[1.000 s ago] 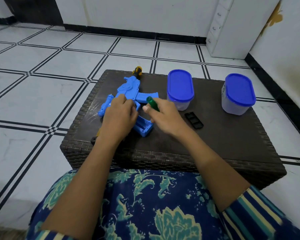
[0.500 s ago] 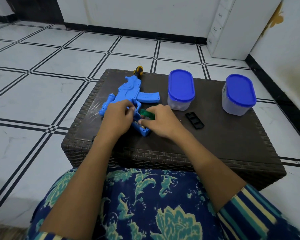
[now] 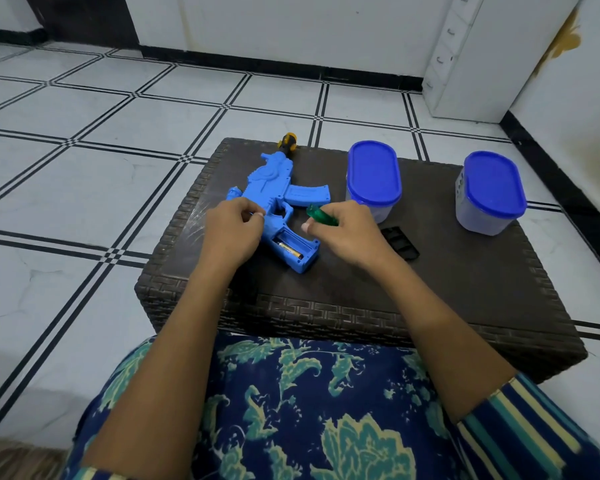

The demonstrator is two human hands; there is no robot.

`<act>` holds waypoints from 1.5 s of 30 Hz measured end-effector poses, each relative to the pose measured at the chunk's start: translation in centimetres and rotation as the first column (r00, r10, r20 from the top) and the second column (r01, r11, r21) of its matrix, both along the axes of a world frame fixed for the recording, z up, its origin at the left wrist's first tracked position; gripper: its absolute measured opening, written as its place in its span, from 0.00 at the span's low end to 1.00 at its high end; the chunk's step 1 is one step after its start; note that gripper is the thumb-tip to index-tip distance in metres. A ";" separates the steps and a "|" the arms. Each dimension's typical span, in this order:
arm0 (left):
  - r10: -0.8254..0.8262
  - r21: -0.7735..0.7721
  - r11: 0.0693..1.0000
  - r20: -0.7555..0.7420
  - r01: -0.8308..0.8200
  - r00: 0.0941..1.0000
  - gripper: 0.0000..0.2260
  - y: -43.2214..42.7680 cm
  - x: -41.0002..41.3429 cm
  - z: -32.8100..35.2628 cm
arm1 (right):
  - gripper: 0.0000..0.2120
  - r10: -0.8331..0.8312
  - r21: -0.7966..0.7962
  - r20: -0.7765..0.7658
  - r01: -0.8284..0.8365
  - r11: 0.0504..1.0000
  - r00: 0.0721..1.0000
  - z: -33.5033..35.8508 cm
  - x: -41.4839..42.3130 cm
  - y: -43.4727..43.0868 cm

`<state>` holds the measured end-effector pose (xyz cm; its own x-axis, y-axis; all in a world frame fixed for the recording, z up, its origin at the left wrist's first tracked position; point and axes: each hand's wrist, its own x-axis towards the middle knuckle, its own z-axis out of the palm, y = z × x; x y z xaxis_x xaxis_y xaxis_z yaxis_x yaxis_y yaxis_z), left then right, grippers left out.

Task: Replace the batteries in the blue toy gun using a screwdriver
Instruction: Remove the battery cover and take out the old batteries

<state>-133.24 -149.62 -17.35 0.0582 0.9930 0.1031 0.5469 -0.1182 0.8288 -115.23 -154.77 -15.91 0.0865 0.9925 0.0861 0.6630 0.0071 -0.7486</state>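
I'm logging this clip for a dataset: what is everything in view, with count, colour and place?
blue toy gun: 1, blue, table's left half, grip compartment open
battery: 1 visible, black and gold, inside that compartment
screwdriver: 1, green handle, in the right hand
ribbed piece: 1, black, on table beside right hand
middle container: 1, blue lid, table's far middle
right container: 1, blue lid, table's far right
yellow-black item: 1, table's far edge, beyond the gun
table: 1, dark brown woven
cabinet: 1, white, back right
floor: 1, white tiles, black lines
left hand: 1, pinching the gun above its grip
right hand: 1, gripping the screwdriver
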 end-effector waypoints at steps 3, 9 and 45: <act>0.098 0.099 0.992 -0.151 -0.083 0.984 0.07 -0.6 0.0 0.0 | 0.20 -0.025 0.028 0.029 0.024 0.999 0.999 -0.3 -0.5 0.1; 0.135 -0.015 0.988 -0.420 -0.156 0.897 0.24 -1.3 -1.4 0.0 | 0.23 -0.044 0.052 0.110 0.039 0.998 0.993 -0.4 -1.1 0.0; 0.349 0.483 0.868 -0.423 -0.118 0.836 0.20 -2.9 1.1 4.1 | 0.16 -0.404 -0.448 -0.861 -0.086 0.890 0.309 -1.2 -3.4 1.3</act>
